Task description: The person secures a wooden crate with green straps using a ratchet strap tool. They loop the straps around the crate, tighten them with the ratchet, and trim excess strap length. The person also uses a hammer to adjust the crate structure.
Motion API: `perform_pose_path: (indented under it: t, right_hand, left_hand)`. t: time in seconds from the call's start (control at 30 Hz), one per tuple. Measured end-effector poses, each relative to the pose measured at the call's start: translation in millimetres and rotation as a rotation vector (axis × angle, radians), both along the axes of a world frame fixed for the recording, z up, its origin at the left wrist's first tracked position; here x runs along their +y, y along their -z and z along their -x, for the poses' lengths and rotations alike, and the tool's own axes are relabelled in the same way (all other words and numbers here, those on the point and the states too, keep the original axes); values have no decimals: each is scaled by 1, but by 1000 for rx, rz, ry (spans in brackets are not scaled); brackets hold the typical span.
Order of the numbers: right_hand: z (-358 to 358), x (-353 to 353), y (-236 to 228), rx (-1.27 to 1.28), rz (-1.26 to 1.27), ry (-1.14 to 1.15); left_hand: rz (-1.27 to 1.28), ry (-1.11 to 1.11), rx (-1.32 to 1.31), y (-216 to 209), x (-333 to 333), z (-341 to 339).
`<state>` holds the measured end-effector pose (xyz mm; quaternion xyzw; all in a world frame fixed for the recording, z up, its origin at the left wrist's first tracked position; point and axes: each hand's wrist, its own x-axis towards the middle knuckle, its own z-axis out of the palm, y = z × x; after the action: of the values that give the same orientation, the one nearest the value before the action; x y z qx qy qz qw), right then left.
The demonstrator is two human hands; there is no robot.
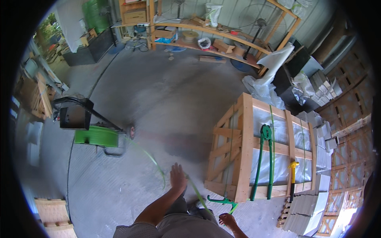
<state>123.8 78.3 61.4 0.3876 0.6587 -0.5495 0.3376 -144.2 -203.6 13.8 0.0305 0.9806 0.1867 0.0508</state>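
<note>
My left hand (178,177) is held out in front of my body, fingers stretched upward. Beside its thumb side runs a bright green strap (195,189), which slants down toward my right hand (227,220). That hand is curled low by my waist, closed on the strap. Just above it a green hand tool (223,201) with a long handle sits at the crate's lower corner, a piece of strap hanging from it. To the right stands a wooden slatted crate (246,148) with wrapped contents. Long green-handled cutters (266,133) and a yellow-headed hammer (293,165) lie on it.
A strap reel (97,136) on a wheeled cart with a black box (77,115) stands to the left. Flat stacked boxes (305,214) and more crates line the right side. A wooden workbench (206,29) runs along the back wall. A pallet (53,214) lies at lower left.
</note>
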Motion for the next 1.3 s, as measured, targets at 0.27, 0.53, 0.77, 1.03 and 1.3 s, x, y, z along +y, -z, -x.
perform_pose_path:
  t: [0.27,0.53,0.77,1.03,1.3]
  right_hand:
    - [43,-33,3,31,1,-238]
    - [126,-59,-36,221,554,132]
    - [181,-56,-75,321,497,113]
    - [207,-67,-50,375,252,520]
    - [192,-75,-1,556,-226,815]
  left_hand:
    - [-514,84,-5,-58,27,-13]
    - [-475,260,181,-99,54,-21]
    - [-460,68,71,-79,29,-14]
    - [-378,-121,-101,-5,-110,-11]
    - [-256,58,-212,83,-324,-5]
